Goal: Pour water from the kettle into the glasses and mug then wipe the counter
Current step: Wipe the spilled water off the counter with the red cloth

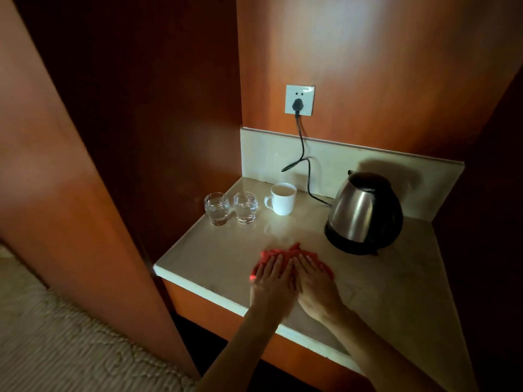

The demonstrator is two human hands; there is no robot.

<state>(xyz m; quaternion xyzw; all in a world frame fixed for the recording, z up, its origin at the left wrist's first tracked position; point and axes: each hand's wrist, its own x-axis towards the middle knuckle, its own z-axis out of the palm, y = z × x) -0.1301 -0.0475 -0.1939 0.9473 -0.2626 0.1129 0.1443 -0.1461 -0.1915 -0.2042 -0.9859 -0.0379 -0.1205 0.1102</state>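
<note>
A steel kettle [363,212] with a black lid and base stands at the right of the pale stone counter [209,258]. Two clear glasses [217,208] [245,207] holding water stand at the far left, with a white mug [281,198] just right of them, also filled. A red cloth [285,253] lies near the counter's front middle. My left hand [272,281] and my right hand [314,281] press flat on it side by side, fingers pointing away from me, covering most of the cloth.
A black cord [307,176] runs from the kettle base up to a white wall socket [299,99]. Wooden panels close in the niche at the left and back. A stone backsplash [396,165] lines the rear. Carpet [56,335] lies below left.
</note>
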